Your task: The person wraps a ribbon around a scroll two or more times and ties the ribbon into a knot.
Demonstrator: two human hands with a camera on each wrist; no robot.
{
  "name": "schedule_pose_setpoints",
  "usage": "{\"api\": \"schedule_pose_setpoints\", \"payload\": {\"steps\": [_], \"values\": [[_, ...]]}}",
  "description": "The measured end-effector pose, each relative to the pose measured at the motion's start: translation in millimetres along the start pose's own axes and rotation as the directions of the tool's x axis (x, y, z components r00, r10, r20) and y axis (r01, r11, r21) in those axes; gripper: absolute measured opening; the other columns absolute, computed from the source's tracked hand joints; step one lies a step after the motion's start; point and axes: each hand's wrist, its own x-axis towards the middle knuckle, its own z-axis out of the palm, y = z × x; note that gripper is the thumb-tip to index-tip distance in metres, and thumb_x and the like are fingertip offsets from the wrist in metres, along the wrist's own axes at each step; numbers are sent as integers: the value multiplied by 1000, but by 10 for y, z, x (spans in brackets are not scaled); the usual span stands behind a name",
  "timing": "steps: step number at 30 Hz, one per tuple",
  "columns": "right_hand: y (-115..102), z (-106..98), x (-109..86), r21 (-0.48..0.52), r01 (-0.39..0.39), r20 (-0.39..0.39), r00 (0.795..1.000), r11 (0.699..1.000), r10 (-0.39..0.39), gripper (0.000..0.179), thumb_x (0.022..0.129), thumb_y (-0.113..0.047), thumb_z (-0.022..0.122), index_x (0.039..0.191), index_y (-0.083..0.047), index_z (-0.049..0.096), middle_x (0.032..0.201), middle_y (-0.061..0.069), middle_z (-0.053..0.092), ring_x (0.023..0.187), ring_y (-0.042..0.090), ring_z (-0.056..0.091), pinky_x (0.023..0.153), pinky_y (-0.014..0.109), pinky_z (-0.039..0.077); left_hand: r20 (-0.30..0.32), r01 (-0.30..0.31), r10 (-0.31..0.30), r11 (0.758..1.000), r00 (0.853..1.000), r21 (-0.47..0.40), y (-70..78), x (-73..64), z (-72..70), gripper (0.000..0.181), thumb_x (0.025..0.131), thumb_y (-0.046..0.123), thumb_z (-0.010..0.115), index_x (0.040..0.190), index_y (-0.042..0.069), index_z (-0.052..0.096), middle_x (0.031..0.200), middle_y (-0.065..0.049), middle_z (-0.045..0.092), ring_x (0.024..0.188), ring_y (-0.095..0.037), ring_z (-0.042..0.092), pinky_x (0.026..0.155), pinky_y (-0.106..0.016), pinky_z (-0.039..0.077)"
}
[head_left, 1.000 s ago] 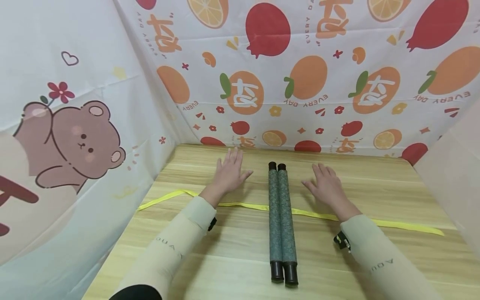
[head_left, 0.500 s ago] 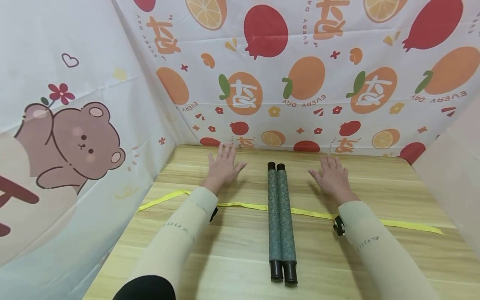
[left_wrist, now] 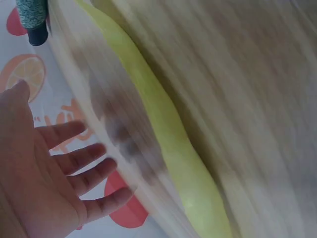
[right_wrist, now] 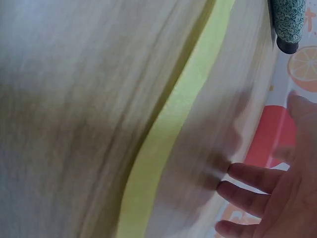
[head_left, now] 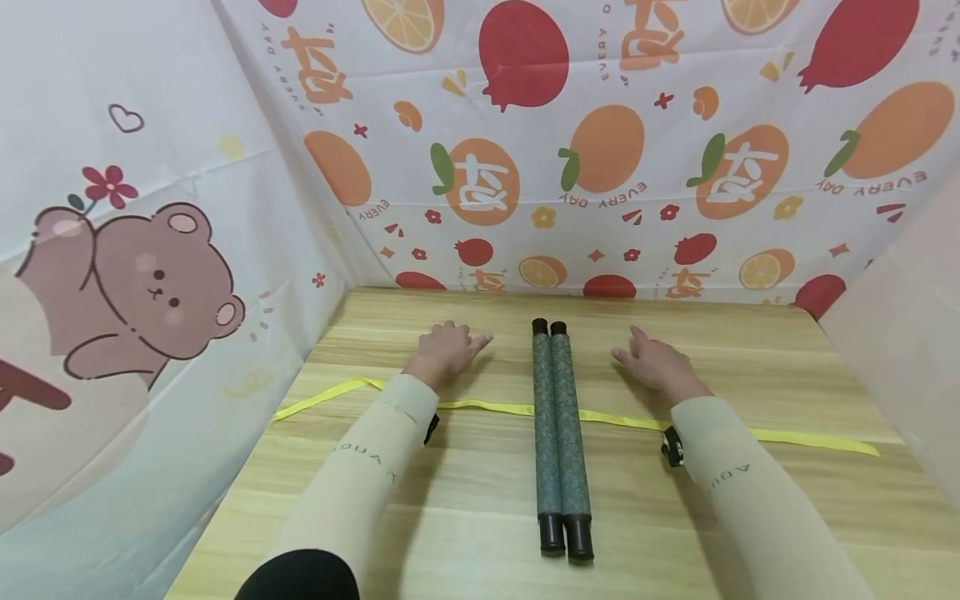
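Observation:
A scroll rolled from both ends, grey-green with dark end knobs, lies lengthwise on the table as two rolls side by side. A yellow ribbon runs crosswise beneath it. To the left of the scroll is my left hand, held over the table beyond the ribbon. Its fingers are spread and hold nothing in the left wrist view. My right hand hovers on the other side with loosely bent fingers, also holding nothing. Part of the scroll shows at the top corner of the right wrist view.
The wood-grain table meets a fruit-print cloth at its back edge. A bear-print cloth hangs along the left side, and a pale cloth stands at the right.
Both hands first shifted a little outward, away from the scroll, with fingers stretched forward. Now their fingers bend downward. The scroll and ribbon stay in place; the head view shifts slightly.

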Motion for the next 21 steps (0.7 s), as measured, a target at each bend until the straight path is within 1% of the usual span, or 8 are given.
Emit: {"api": "schedule_pose_setpoints", "payload": {"steps": [2, 5, 9, 11, 13, 17, 19, 21], "values": [[-37, -24, -2, -18, 13, 18, 1000, 1000, -13, 83, 100, -60, 37, 155, 0, 20, 148, 29, 41, 137, 49, 36, 109, 65, 31, 23, -13, 13, 1000, 1000, -9, 18, -4, 3, 83, 97, 70, 24, 138, 4, 54, 145, -21, 48, 133, -42, 44, 106, -59, 39], [-124, -83, -27, -15, 20, 48, 999, 1000, -19, 80, 98, -60, 43, 147, 3, 38, 143, 28, 47, 132, 49, 42, 108, 63, 34, 58, -22, 25, 998, 998, -54, 63, -18, -8, 84, 95, 74, 26, 129, 6, 62, 135, -17, 58, 123, -36, 55, 103, -53, 44], [-255, -151, -73, -3, -2, 141, 990, 1000, 3, 77, 92, -63, 53, 130, 4, 58, 125, 24, 62, 108, 37, 60, 92, 53, 49, 142, -22, 41, 990, 989, -136, 176, -77, -66, 85, 89, 80, 32, 120, 8, 66, 120, -10, 66, 102, -27, 62, 94, -45, 49], [-316, -163, -94, 13, -29, 217, 976, 999, 26, 74, 87, -65, 59, 118, 2, 65, 103, 18, 67, 86, 28, 61, 78, 43, 52, 209, -17, 54, 985, 976, -173, 244, -115, -100, 89, 86, 83, 35, 119, 7, 66, 112, -11, 67, 94, -26, 62, 89, -43, 49], [-374, -164, -128, 36, -53, 298, 954, 998, 40, 70, 84, -65, 65, 108, 0, 68, 85, 11, 65, 71, 21, 56, 65, 36, 49, 281, -2, 60, 979, 958, -203, 307, -157, -124, 93, 82, 86, 37, 121, 6, 65, 105, -10, 67, 91, -25, 62, 87, -42, 49], [-464, -141, -226, 61, -60, 423, 906, 996, 28, 55, 78, -58, 75, 87, -5, 70, 69, 5, 61, 59, 17, 53, 53, 29, 43, 387, 37, 58, 972, 920, -234, 407, -267, -120, 91, 77, 85, 50, 119, 5, 63, 94, -7, 68, 91, -22, 64, 83, -40, 51], [-491, -114, -285, 53, -39, 455, 891, 998, 11, 47, 77, -52, 79, 80, -6, 70, 67, 4, 61, 57, 16, 51, 50, 27, 41, 406, 30, 59, 977, 912, -210, 448, -330, -91, 80, 75, 81, 59, 105, 6, 65, 83, -3, 65, 83, -18, 62, 77, -38, 52], [-510, -79, -345, 38, -16, 465, 885, 999, -4, 39, 76, -45, 83, 73, -8, 70, 64, 2, 59, 56, 14, 47, 49, 26, 38, 414, 6, 74, 982, 907, -187, 486, -391, -54, 63, 74, 70, 72, 88, 9, 62, 73, 1, 56, 69, -15, 53, 66, -34, 48]]}}
